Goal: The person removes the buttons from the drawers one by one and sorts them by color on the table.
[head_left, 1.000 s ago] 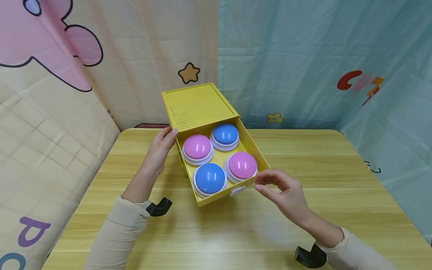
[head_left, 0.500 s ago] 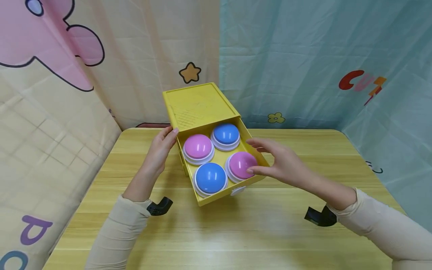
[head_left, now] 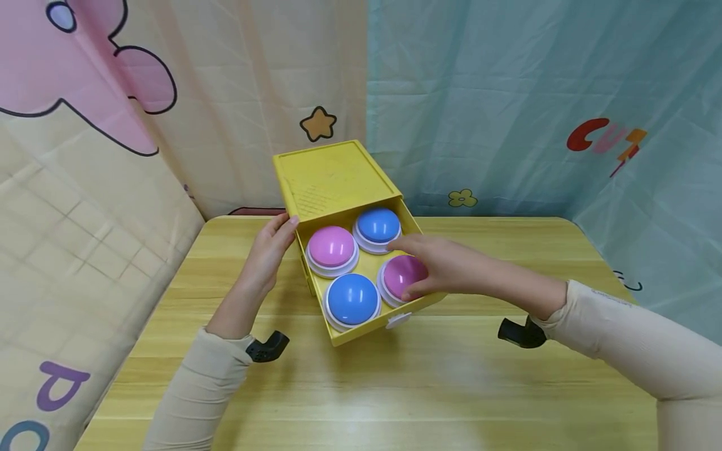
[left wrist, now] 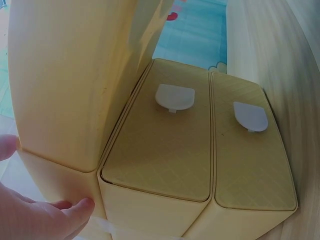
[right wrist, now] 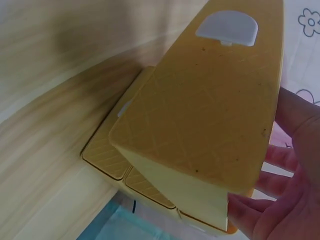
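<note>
A yellow drawer cabinet (head_left: 335, 178) stands on the table, turned at an angle, with its top drawer (head_left: 361, 331) pulled out. Inside the drawer lie dome-shaped buttons on white bases, two pink and two blue. My right hand (head_left: 445, 266) reaches over the drawer's right wall and curls round the right pink button (head_left: 400, 275), thumb on the near side, fingers on the far side. My left hand (head_left: 267, 250) rests against the cabinet's left front corner; in the left wrist view its fingers (left wrist: 82, 207) lie straight along the side wall.
Beside the held button are a front blue button (head_left: 353, 299), a left pink button (head_left: 331, 246) and a rear blue button (head_left: 379, 225). Two closed drawers (left wrist: 160, 145) with white pulls sit below. A printed curtain (head_left: 479, 94) hangs behind the wooden table (head_left: 361, 401).
My right hand has moved from the drawer's front right corner up over its wall and in around the right pink button. My left hand and the cabinet have stayed put.
</note>
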The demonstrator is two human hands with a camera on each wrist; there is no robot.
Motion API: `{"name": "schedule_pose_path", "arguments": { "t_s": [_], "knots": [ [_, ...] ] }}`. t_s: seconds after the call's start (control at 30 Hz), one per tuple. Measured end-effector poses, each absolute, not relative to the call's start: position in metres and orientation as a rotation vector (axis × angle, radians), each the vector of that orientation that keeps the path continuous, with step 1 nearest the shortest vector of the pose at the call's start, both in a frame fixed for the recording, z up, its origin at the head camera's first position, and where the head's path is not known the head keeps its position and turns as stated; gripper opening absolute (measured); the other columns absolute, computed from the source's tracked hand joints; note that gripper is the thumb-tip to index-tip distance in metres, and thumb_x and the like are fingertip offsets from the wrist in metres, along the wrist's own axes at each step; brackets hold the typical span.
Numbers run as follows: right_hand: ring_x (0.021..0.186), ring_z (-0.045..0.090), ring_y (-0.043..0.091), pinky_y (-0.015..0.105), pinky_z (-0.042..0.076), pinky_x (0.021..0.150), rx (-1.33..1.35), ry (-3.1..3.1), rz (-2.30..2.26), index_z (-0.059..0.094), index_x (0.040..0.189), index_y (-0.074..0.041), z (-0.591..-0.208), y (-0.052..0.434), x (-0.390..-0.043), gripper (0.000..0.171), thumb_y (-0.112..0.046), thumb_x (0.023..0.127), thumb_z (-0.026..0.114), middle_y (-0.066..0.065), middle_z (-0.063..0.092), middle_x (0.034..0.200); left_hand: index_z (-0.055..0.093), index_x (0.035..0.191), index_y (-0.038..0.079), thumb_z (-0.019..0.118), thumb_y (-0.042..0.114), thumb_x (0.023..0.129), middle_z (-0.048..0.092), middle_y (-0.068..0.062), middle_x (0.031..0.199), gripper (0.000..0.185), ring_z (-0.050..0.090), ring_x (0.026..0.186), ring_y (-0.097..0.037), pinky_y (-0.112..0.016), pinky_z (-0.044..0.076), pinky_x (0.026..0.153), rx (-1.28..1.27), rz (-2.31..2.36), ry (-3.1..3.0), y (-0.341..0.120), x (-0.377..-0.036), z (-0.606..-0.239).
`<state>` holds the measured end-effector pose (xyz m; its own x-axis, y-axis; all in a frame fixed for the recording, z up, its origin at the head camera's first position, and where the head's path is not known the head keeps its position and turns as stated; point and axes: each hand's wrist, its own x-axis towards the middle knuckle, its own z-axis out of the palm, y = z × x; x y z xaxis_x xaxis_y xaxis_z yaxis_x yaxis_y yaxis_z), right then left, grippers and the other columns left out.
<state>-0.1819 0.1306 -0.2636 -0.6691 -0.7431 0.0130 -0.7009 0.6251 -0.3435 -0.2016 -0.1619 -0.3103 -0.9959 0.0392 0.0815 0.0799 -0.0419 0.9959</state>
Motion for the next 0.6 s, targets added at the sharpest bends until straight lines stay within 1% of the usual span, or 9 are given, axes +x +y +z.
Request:
{"name": "schedule_pose_path", "arguments": {
  "t_s": [0.1, 0.2, 0.3, 0.4, 0.5, 0.6],
  "knots": [
    [0.109, 0.047, 0.022, 0.033, 0.047, 0.084, -1.209, 2.690, -0.450, 0.046, 0.131, -0.011, -0.2672, 0.1273, -0.1841, 0.076, -0.035, 0.066, 0.079, 0.006, 0.049, 0.125, 0.018, 0.138, -0.009, 0.045, 0.024, 0.095, 0.022, -0.019, 0.142, 0.061, 0.025, 0.129, -0.022, -0.029, 0.023, 0.105, -0.121, -2.246, -2.157, -0.1613, -0.2019, -0.3102],
    [0.107, 0.049, 0.022, 0.033, 0.048, 0.082, -1.196, 2.677, -0.406, 0.046, 0.130, -0.008, -0.2688, 0.1239, -0.1843, 0.075, -0.032, 0.066, 0.080, 0.008, 0.051, 0.123, 0.017, 0.138, -0.009, 0.045, 0.026, 0.094, 0.021, -0.019, 0.142, 0.063, 0.024, 0.129, -0.021, -0.029, 0.022, 0.105, -0.112, -2.241, -2.164, -0.1621, -0.2014, -0.3103],
    [0.103, 0.051, 0.022, 0.031, 0.049, 0.080, -1.208, 2.672, -0.374, 0.050, 0.125, -0.005, -0.2707, 0.1221, -0.1851, 0.070, -0.030, 0.066, 0.080, 0.008, 0.054, 0.118, 0.017, 0.139, -0.008, 0.046, 0.027, 0.094, 0.020, -0.019, 0.143, 0.064, 0.023, 0.129, -0.021, -0.029, 0.022, 0.105, -0.113, -2.239, -2.168, -0.1627, -0.2011, -0.3105],
    [0.099, 0.052, 0.019, 0.028, 0.050, 0.077, -1.242, 2.670, -0.379, 0.053, 0.120, -0.005, -0.2723, 0.1218, -0.1860, 0.065, -0.030, 0.066, 0.080, 0.006, 0.056, 0.112, 0.016, 0.139, -0.009, 0.046, 0.028, 0.094, 0.019, -0.019, 0.143, 0.065, 0.023, 0.130, -0.021, -0.029, 0.021, 0.105, -0.116, -2.234, -2.170, -0.1629, -0.2008, -0.3105],
    [0.099, 0.051, 0.018, 0.026, 0.050, 0.075, -1.282, 2.674, -0.434, 0.054, 0.119, -0.006, -0.2736, 0.1227, -0.1875, 0.064, -0.029, 0.065, 0.081, 0.005, 0.056, 0.113, 0.016, 0.139, -0.009, 0.046, 0.028, 0.094, 0.019, -0.019, 0.143, 0.065, 0.023, 0.130, -0.021, -0.029, 0.022, 0.105, -0.112, -2.226, -2.175, -0.1627, -0.2004, -0.3103],
    [0.101, 0.049, 0.019, 0.025, 0.050, 0.075, -1.301, 2.686, -0.520, 0.054, 0.120, -0.006, -0.2740, 0.1249, -0.1889, 0.064, -0.028, 0.065, 0.080, 0.007, 0.053, 0.117, 0.017, 0.138, -0.009, 0.046, 0.028, 0.094, 0.020, -0.019, 0.143, 0.064, 0.024, 0.129, -0.022, -0.029, 0.022, 0.105, -0.111, -2.223, -2.176, -0.1623, -0.2003, -0.3102]
  ]
}}
